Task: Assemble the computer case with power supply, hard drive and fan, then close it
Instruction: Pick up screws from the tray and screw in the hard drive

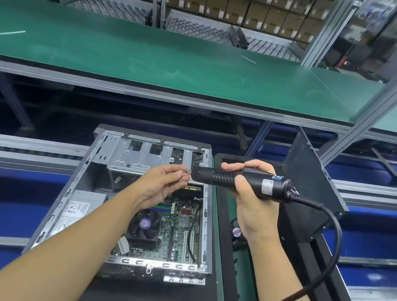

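Grey metal computer case (158,264) lies open, green motherboard (180,235) exposed.

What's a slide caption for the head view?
Right hand holds screwdriver, left hand pinches screw at its tip, over open case.

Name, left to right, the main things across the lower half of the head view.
Power supply → left hand → electric screwdriver → black side panel

The grey computer case (130,154) lay open on its side, its silver power supply (78,209) seated along the left wall, a dark fan (144,224) sitting on the green motherboard (183,233) inside.
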`<state>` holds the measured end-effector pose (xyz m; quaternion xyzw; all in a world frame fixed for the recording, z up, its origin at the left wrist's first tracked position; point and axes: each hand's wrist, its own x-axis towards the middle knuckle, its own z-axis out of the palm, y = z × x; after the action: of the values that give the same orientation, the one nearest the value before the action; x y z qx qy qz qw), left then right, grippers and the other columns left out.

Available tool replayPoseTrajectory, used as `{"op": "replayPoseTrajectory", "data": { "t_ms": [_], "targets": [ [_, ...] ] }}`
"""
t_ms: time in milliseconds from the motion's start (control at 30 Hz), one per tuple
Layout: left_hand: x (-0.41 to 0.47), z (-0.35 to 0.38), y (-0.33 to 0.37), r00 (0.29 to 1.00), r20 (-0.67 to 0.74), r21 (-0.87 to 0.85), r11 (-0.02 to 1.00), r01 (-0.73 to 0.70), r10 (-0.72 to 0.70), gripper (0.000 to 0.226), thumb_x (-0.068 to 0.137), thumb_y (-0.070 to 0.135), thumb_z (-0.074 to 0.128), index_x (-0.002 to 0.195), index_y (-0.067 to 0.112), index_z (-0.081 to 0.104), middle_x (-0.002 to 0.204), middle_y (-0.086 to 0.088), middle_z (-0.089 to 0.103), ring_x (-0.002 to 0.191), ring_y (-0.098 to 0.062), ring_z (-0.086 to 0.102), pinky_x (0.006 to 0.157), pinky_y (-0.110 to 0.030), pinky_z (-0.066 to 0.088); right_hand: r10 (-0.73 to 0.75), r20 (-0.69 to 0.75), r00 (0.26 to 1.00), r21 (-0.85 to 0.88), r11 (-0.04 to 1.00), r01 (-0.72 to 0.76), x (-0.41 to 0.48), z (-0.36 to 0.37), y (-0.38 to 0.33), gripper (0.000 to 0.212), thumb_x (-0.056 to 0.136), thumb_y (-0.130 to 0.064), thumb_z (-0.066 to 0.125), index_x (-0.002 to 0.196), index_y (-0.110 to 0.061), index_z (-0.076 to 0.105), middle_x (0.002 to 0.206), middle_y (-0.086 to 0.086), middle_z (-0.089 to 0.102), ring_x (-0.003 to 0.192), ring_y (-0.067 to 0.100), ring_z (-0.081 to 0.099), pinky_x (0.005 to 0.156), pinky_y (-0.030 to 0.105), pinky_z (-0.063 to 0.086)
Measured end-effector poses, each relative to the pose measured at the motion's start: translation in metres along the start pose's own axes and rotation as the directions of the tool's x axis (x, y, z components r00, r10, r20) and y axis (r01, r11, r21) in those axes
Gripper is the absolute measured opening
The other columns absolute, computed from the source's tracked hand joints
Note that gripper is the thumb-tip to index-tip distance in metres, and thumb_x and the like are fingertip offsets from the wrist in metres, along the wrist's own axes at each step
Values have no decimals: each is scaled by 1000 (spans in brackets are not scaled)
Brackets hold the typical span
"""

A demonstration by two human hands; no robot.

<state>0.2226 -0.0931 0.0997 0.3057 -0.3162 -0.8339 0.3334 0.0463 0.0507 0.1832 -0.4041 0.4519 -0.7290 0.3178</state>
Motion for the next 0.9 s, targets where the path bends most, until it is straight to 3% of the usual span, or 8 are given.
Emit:
{"op": "replayPoseTrajectory", "data": {
  "t_ms": [233, 433, 533, 667, 800, 900],
  "targets": [
    [1, -2, 4, 997, 24, 275, 959, -75, 72, 19, 93, -7, 55, 100, 2, 71, 87, -18, 74, 79, -20, 73, 67, -19, 59, 3, 69, 998, -25, 1000, -1, 3, 0, -1, 31, 85, -5, 66, 113, -7, 52, 107, 32, 66, 114, 48, 64, 104, 71, 43],
    [-2, -9, 4, 995, 48, 340, 935, -103, 92, 16, 94, -8, 55, 104, -5, 66, 86, -17, 73, 78, -20, 72, 70, -21, 59, -41, 179, 983, -112, 992, 62, 8, 3, -4, 31, 87, -2, 66, 107, -26, 63, 109, 26, 68, 115, 44, 65, 105, 66, 46],
    [-3, -11, 2, 992, 40, 373, 920, -123, 117, 17, 92, -8, 56, 106, -4, 66, 92, -22, 73, 81, -20, 73, 73, -22, 60, -35, 208, 978, -116, 991, 60, 11, 3, -2, 31, 88, -1, 67, 107, -25, 63, 110, 24, 67, 116, 44, 65, 105, 65, 46],
    [-2, -16, -1, 993, 5, 313, 943, -110, 114, 19, 88, -4, 61, 105, 0, 70, 100, -27, 72, 86, -23, 73, 74, -23, 60, -32, 237, 971, -86, 995, 53, 14, 3, 2, 29, 87, -2, 67, 108, -22, 62, 109, 24, 68, 117, 45, 64, 106, 64, 46],
    [-2, -21, -4, 995, 3, 205, 974, -95, 97, 21, 78, 6, 67, 97, 7, 77, 96, -24, 73, 83, -22, 74, 70, -21, 59, -42, 284, 958, -54, 997, 60, 16, 1, 4, 31, 88, -1, 66, 111, -20, 59, 108, 22, 69, 117, 44, 65, 106, 55, 49],
    [-4, -23, -4, 996, 23, 191, 978, -86, 84, 23, 80, 5, 67, 101, 3, 75, 90, -20, 72, 79, -20, 72, 69, -21, 59, -37, 311, 950, 3, 999, 38, 20, 2, 2, 31, 86, -3, 66, 111, -19, 54, 105, 18, 69, 115, 44, 65, 104, 52, 50]
  ]
}}
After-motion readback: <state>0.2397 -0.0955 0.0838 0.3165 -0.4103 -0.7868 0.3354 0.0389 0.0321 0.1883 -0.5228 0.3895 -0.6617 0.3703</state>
